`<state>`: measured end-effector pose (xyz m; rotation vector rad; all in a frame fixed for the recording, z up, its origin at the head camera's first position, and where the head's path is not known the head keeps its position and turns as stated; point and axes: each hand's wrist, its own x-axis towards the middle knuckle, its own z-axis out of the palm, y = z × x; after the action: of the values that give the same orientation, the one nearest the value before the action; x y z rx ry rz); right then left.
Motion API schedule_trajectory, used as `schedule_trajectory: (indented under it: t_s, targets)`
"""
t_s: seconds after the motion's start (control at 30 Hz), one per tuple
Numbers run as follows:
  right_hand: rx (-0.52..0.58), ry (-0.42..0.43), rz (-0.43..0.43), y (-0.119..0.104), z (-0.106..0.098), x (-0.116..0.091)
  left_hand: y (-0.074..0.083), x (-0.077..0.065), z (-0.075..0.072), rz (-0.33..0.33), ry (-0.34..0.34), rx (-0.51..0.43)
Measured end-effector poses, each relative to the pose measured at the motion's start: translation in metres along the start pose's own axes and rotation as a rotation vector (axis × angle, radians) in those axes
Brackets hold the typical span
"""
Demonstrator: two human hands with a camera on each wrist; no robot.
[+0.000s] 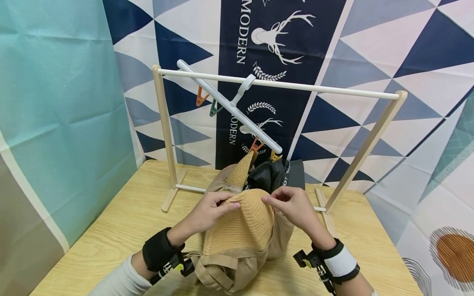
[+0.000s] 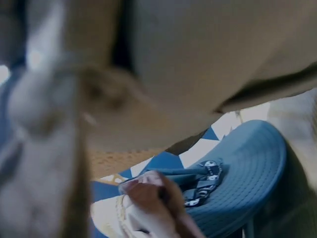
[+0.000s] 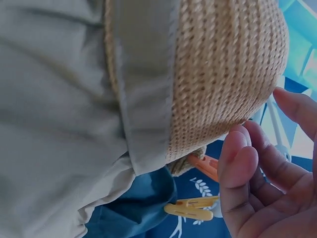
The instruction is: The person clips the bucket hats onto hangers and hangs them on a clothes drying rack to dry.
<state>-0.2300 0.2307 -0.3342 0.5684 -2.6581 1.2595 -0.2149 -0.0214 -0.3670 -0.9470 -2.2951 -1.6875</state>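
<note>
A tan sun hat (image 1: 237,230) with a knit crown and beige cloth brim is held over the front of the table. My left hand (image 1: 211,211) pinches the knit at its upper left. With bent fingers, my right hand (image 1: 296,207) pinches the crown's right side; its fingertips meet the knit (image 3: 223,74) in the right wrist view. Behind, a peaked knit piece (image 1: 240,170) hangs from an orange clip (image 1: 256,144); whether it joins the held hat cannot be told. Beside it, a dark brimmed hat (image 1: 264,176) with a lettered band hangs from a yellow clip (image 1: 275,156).
A white clip hanger (image 1: 222,98) hooks over the rack's rail (image 1: 314,87) and slants down to the right. An orange clip (image 1: 201,98) and a green clip (image 1: 214,108) hang at its upper left. The wooden rack (image 1: 164,127) stands on the wood-grain table (image 1: 111,238).
</note>
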Motion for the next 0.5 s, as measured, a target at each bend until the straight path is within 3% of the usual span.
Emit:
schedule_trajectory:
  t_s: [0.2,0.5]
  targets:
    - [0.01,0.009,-0.024,-0.006,-0.001,0.005,0.008,-0.001,-0.012,-0.057,-0.009,-0.076]
    - [0.043,0.005,-0.08,-0.018,-0.001,0.015,0.017,-0.002,-0.034,-0.064,-0.004,-0.159]
